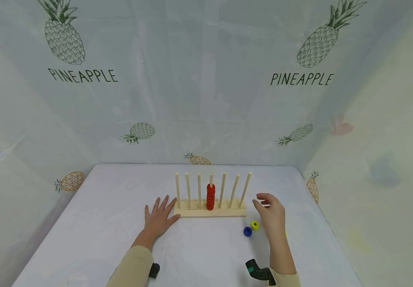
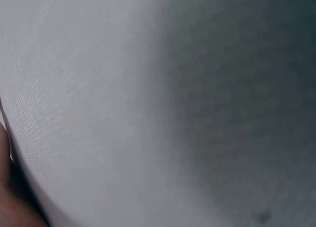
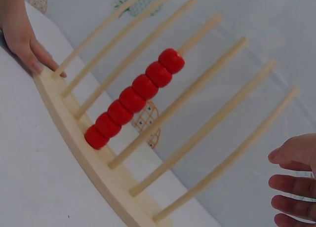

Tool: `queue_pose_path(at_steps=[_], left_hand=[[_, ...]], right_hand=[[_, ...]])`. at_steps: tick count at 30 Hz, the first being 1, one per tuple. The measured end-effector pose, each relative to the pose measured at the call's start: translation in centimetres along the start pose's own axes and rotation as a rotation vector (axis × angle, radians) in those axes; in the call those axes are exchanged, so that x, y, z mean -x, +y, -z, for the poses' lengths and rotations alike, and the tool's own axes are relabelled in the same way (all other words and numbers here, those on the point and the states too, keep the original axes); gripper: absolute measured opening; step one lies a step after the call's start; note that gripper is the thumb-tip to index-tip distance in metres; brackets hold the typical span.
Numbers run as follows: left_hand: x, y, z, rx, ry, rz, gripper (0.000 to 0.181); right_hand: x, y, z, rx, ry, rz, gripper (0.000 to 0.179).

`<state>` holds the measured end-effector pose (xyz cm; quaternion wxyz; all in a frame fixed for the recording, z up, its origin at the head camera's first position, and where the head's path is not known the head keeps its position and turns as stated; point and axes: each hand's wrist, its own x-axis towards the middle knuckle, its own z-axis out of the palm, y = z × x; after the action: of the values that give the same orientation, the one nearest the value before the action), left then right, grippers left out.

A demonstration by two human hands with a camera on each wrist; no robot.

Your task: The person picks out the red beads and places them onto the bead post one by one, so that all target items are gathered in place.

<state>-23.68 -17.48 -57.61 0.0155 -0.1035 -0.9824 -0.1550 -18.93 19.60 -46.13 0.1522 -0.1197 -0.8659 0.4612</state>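
Note:
A pale wooden stand with several upright pegs stands on the table, and several red beads are stacked on its middle peg. My left hand lies with fingers spread at the stand's left end, thumb and forefinger against it. To the right of the stand, my right hand is raised with loosely bent fingers; the right wrist view shows nothing between its fingers. Below the stand's right end lie a yellow bead and a blue bead, close together. The left wrist view is mostly blurred table surface.
Something yellow shows at the edge of my right forearm, mostly hidden. The white table reaches back to a hanging cloth printed with pineapples. A black wrist device sits by the right sleeve.

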Motion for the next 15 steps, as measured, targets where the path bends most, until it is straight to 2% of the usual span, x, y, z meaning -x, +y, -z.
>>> queue_pose_path(at_steps=[6,15], left_hand=[[-0.1,0.0,-0.1,0.003,-0.018,0.013,0.072],[-0.2,-0.3,-0.7,0.010,0.005,0.008,0.073]], right_hand=[[0.0,0.8,0.7,0.029,-0.008,-0.037,0.027],[-0.1,2.5,0.9,0.083,-0.014,-0.108,0.030]])
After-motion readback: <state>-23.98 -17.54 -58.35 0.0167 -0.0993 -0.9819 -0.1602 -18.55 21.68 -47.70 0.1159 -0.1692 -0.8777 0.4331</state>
